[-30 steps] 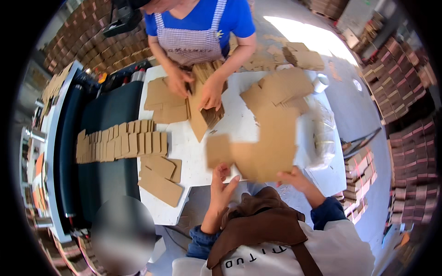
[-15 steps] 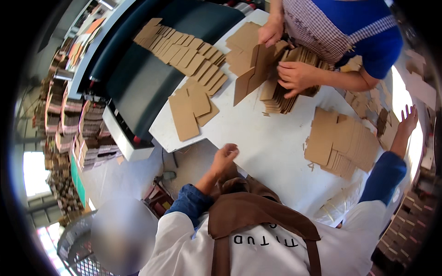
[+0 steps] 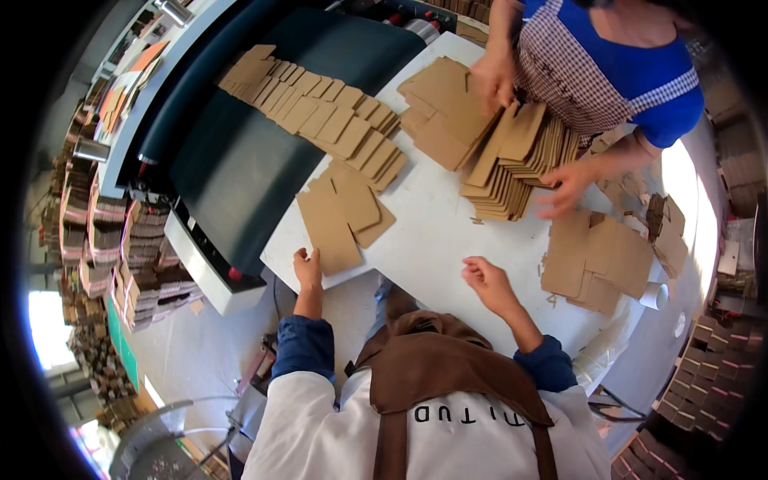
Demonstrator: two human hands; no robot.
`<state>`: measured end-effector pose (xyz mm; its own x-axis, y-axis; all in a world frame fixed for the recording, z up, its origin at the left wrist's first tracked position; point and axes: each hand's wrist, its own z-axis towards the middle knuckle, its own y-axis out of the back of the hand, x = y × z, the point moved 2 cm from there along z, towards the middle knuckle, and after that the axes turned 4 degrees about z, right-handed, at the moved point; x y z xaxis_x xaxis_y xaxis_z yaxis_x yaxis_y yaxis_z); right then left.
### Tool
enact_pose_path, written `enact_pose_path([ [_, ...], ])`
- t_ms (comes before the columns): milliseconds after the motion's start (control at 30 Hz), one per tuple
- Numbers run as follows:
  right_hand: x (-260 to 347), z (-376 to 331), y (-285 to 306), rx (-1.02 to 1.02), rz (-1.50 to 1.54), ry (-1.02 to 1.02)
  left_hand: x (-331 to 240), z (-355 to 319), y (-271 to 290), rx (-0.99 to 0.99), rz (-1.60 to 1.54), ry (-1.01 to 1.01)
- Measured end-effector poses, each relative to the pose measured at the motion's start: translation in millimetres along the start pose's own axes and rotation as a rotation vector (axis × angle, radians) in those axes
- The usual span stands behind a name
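Note:
My left hand (image 3: 306,267) rests at the near edge of the white table (image 3: 448,232), fingers touching the corner of a flat brown cardboard blank (image 3: 336,220); whether it grips the blank I cannot tell. My right hand (image 3: 483,278) hovers over bare table, fingers loosely curled with nothing in them. A stack of cardboard blanks (image 3: 596,260) lies to its right. Across the table another person's hands (image 3: 560,188) hold a fanned bundle of blanks (image 3: 512,164).
A dark conveyor belt (image 3: 240,152) at the left carries a row of overlapping blanks (image 3: 316,108). Shelves of stacked cartons (image 3: 104,248) stand at far left. More cardboard piles (image 3: 668,232) and a white roll (image 3: 654,294) sit at the right.
The view swung across the table. My right hand came back from the right-hand stack to the table middle. My left hand moved forward to the blank at the table edge.

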<state>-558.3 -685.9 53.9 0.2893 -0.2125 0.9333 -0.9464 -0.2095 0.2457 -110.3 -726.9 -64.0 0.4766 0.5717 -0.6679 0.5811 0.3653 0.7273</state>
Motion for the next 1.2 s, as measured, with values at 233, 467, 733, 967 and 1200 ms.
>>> enact_pose_path([
  [233,-13.9,121.5,-119.5,-0.058,-0.225,-0.037,4.5,29.7,-9.9,0.274,-0.311,0.115],
  [467,4.7,200.6,-178.1,-0.064,-0.450,-0.194,-9.6,37.6,-21.5,0.494,-0.381,0.169],
  [733,4.8,197.1,-209.7,0.040,-0.296,-0.189,-1.9,66.2,-3.8,0.426,-0.501,0.120],
  [967,-34.1,127.9,-129.9,-0.260,-0.042,-0.179,5.0,115.3,6.0,0.150,-0.183,-0.280],
  [1200,-43.2,43.6,13.3,-0.689,0.240,-0.212,-138.3,67.3,-5.0,0.463,-0.440,-0.548],
])
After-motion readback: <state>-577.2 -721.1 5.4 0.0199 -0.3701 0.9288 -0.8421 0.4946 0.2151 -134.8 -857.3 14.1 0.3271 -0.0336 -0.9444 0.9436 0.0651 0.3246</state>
